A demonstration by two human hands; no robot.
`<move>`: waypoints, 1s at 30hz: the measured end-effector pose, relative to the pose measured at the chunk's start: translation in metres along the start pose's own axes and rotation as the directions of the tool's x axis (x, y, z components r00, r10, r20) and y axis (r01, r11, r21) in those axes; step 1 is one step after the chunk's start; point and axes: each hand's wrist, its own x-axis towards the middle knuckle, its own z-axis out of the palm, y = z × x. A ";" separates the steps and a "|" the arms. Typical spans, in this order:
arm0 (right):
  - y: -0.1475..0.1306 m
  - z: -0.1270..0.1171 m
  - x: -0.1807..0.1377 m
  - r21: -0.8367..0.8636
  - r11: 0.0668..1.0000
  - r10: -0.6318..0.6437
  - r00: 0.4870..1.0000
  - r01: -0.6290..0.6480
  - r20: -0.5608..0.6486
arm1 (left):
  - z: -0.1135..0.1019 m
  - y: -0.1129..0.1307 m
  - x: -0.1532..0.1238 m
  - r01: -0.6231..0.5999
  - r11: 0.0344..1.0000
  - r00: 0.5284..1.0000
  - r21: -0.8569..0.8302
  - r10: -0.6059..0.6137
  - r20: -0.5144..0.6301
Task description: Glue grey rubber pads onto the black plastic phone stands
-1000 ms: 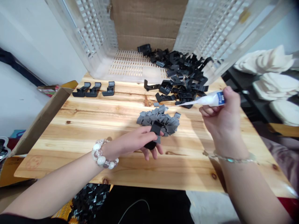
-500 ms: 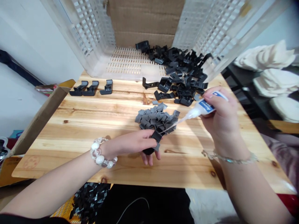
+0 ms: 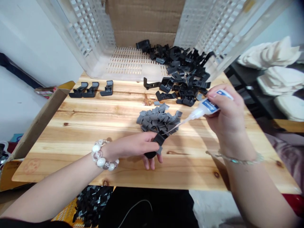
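My left hand (image 3: 142, 145) is closed around a black plastic clip (image 3: 159, 138) over the front of the wooden table. A grey pad (image 3: 159, 150) shows beside its fingers. My right hand (image 3: 225, 110) grips a white glue bottle (image 3: 206, 107) with a blue label, tilted down to the left. The bottle's long thin nozzle ends at the clip, though I cannot tell whether glue is coming out. Just beyond the left hand lies a heap of small grey pads (image 3: 156, 119). Three black bent clips (image 3: 91, 89) stand in a row at the left.
A white plastic crate (image 3: 95, 68) lies open toward me at the back, with black clips spilling out (image 3: 185, 72). Below the table's front edge is a yellow basket (image 3: 63, 215) of small dark pieces. White stacked pieces (image 3: 280, 79) sit at the right; a cardboard box (image 3: 40, 123) stands left.
Both hands keep their hold, and the nozzle stays at the clip in nearly the same place. The whole view has shifted slightly.
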 end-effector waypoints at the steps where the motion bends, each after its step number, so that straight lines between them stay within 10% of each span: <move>1: 0.000 0.000 0.000 -0.002 1.000 -0.001 1.000 0.001 0.001 | 0.000 -0.001 0.000 -0.002 1.000 1.000 -0.003 0.002 0.002; 30: 0.003 0.003 -0.002 -0.041 0.999 -0.016 0.999 0.017 0.034 | 0.001 0.002 0.000 0.009 1.000 1.000 -0.005 -0.009 -0.026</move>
